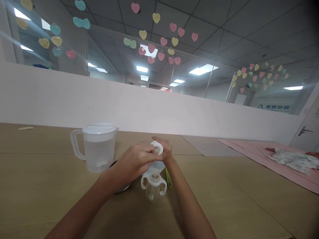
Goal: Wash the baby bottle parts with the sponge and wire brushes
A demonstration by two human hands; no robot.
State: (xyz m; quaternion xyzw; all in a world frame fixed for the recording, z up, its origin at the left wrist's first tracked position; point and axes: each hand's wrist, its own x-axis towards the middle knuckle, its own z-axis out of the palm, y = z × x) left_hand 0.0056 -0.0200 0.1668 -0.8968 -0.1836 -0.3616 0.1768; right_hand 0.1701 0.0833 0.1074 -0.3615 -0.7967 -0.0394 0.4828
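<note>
Both hands are raised over the table around a white baby bottle collar (157, 144), whose round opening shows between them. My left hand (137, 160) pinches it from the left with thumb and fingers. My right hand (164, 150) is wrapped round its right side, fingers partly hidden. Just below stands a clear baby bottle (152, 191) with two white handles, upright and with its neck uncovered; a thin tube with a whitish end shows inside. Behind the bottle is a pale blue translucent dish (159, 166), partly covered by my hands. A green handle (168, 179) lies beside my right forearm.
A lidded translucent pitcher (99, 149) stands at the left. A metal bowl (123, 189) is mostly hidden behind my left forearm. A pink cloth (249, 154) with a patterned garment (296, 160) lies at the right. A white wall (149, 108) borders the table's far edge.
</note>
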